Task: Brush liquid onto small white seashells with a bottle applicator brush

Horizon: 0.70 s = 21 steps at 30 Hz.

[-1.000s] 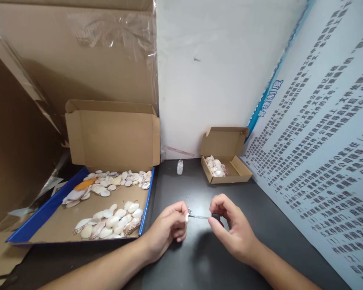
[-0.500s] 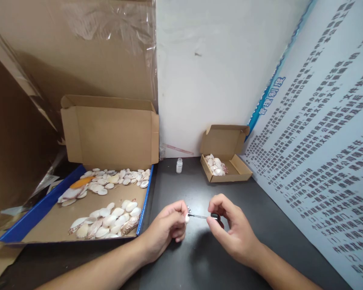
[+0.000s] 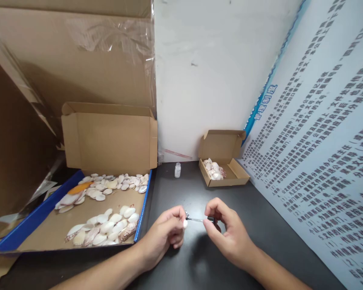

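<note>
In my left hand, pinched between thumb and fingertips, is a small white seashell. My right hand grips the dark cap of a thin brush applicator, whose stem points left. The brush tip reaches the shell's upper edge; whether it touches cannot be made out. Just behind my left fingertips lie tiny shiny metal pieces, partly hidden. Farther back on the dark table stands a small uncapped clear bottle with a pale label.
Left of my hands, a blue-edged cardboard box holds two groups of seashells and an orange oval piece. A smaller open box with more shells stands back right. A printed poster covers the right wall.
The view has shifted slightly, so the boxes and bottle appear lower. Both hands keep their grips, and the brush remains at the shell with its stem a little more level.
</note>
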Each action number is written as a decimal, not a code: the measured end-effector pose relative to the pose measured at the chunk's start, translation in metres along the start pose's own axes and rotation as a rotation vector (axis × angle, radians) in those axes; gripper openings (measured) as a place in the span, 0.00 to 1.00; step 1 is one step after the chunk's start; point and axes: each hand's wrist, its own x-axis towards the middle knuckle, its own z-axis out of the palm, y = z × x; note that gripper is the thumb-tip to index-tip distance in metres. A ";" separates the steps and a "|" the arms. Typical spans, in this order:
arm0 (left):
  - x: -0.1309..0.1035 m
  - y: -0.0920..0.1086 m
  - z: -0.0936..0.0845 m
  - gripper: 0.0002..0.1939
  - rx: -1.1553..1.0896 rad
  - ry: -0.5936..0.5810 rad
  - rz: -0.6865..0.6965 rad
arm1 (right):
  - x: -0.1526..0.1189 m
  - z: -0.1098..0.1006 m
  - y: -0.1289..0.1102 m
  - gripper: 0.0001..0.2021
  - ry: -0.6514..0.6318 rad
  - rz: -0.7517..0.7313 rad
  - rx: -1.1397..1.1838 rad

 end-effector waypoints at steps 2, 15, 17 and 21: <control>0.000 0.000 0.000 0.08 0.004 0.004 0.001 | 0.000 0.000 0.000 0.03 0.004 0.003 0.015; 0.000 -0.002 -0.001 0.08 0.018 -0.006 0.013 | 0.000 -0.001 -0.002 0.04 -0.001 -0.016 -0.004; 0.001 -0.002 -0.001 0.08 0.012 -0.005 0.011 | 0.001 -0.001 -0.001 0.04 0.013 -0.007 0.000; 0.002 0.000 -0.001 0.07 -0.013 0.003 -0.009 | 0.002 0.000 0.003 0.03 0.069 0.003 0.056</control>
